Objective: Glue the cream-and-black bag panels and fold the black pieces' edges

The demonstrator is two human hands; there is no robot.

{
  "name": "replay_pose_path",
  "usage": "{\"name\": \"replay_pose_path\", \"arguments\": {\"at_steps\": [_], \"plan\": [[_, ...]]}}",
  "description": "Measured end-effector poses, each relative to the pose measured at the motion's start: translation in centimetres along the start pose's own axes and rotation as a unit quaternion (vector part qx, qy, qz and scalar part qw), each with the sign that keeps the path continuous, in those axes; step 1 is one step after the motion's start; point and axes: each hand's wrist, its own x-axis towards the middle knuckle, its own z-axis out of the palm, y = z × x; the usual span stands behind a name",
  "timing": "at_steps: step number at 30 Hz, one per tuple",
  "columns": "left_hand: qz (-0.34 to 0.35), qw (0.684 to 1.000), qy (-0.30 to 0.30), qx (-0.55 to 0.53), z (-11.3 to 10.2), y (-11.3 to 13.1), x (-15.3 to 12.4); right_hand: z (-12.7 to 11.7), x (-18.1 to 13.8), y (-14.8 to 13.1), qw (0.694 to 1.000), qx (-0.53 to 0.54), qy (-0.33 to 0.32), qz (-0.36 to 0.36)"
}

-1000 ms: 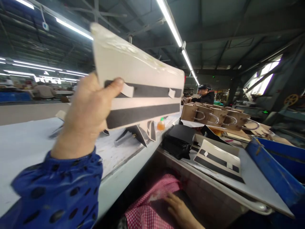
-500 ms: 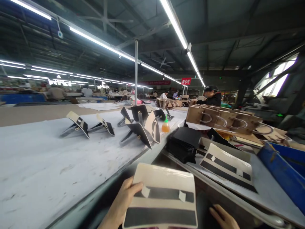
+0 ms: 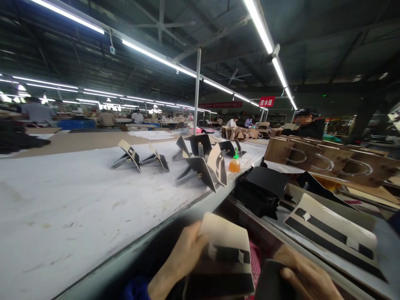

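Observation:
My left hand [image 3: 184,256] is closed on the left edge of a beige card panel [image 3: 223,258] with two dark strips and small paper tabs, held low near my lap. My right hand [image 3: 304,275] rests closed over a black piece [image 3: 268,283] at the bottom right, beside the panel. A red checked cloth [image 3: 255,263] shows between them.
A long white belt [image 3: 78,196] carries several folded black-and-beige pieces [image 3: 200,168] and an orange glue bottle [image 3: 234,163]. To the right are a stack of black pieces [image 3: 261,189], more striped panels [image 3: 331,233] and brown bags with handles [image 3: 328,160]. A person sits behind them.
My left hand brought the panel down from high in front of the camera to my lap. My right hand rose onto a black piece. The view panned left.

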Motion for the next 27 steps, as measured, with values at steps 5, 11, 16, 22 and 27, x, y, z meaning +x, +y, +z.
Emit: {"name": "replay_pose_path", "arguments": {"at_steps": [5, 11, 16, 22, 27], "plan": [[0.024, 0.999, -0.003, -0.048, 0.8, 2.6, -1.6, 2.9, 5.3, -5.6, 0.987, 0.024, 0.042, -0.156], [0.003, 0.982, -0.05, -0.182, 1.2, 4.1, -3.7, 3.7, 5.4, -7.4, 0.978, -0.021, 0.01, -0.209], [-0.013, 0.986, -0.037, -0.159, 1.4, 4.4, -4.7, 3.6, 5.1, -7.8, 0.97, -0.065, 0.033, -0.231], [0.016, 0.978, -0.075, -0.195, 1.1, 5.1, -5.3, 3.9, 5.3, -8.0, 0.973, -0.066, 0.019, -0.218], [0.01, 0.981, -0.078, -0.18, 1.0, 4.3, -5.4, 3.7, 5.0, -8.3, 0.978, -0.059, 0.018, -0.201]]}}
